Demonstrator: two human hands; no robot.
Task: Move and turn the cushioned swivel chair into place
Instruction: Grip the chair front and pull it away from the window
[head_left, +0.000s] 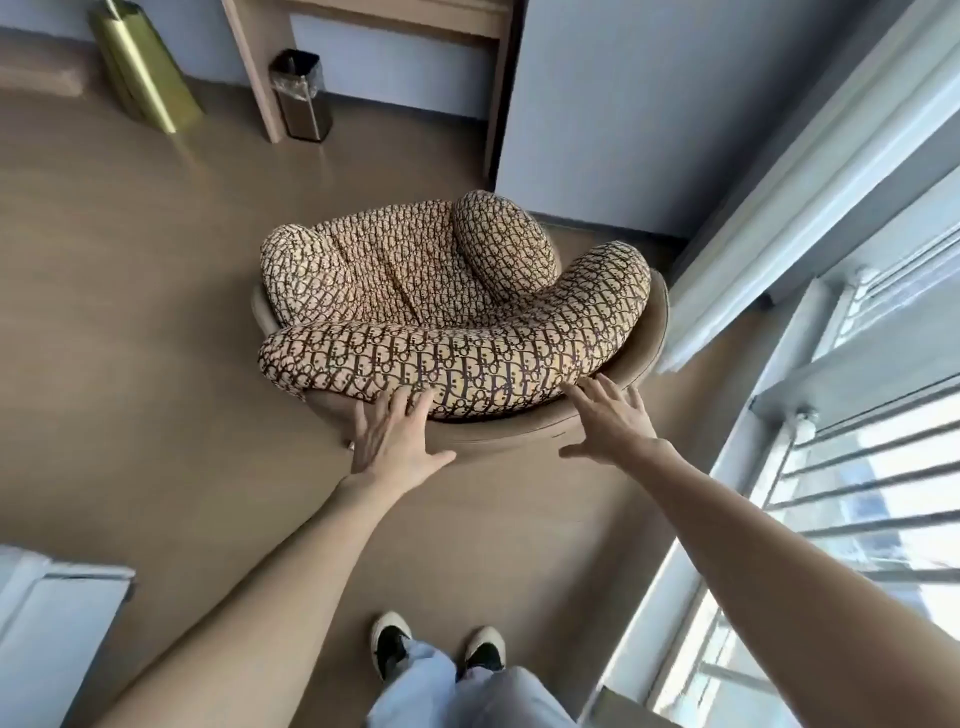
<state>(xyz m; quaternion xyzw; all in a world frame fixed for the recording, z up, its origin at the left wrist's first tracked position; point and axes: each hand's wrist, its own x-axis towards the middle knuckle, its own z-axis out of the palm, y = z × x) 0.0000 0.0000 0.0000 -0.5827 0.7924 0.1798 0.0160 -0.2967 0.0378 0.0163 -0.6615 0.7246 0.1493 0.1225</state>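
The swivel chair (649, 332) has a tan round shell and a thick patterned beige-and-brown cushion (415, 291), with a round pillow (501, 239) of the same cloth on the seat. It stands on the brown floor in front of me, its back towards me. My left hand (395, 434) lies flat on the back rim and the cushion's edge, fingers spread. My right hand (605, 421) is open, fingertips at the rim on the right; whether they touch is unclear. The chair's base is hidden.
A wooden desk (260, 67) with a steel waste bin (301, 96) under it stands at the back. A gold cone-shaped object (140, 67) leans far left. A wall corner (597, 104) and a barred window (857, 467) are close on the right. White furniture (57, 618) sits lower left.
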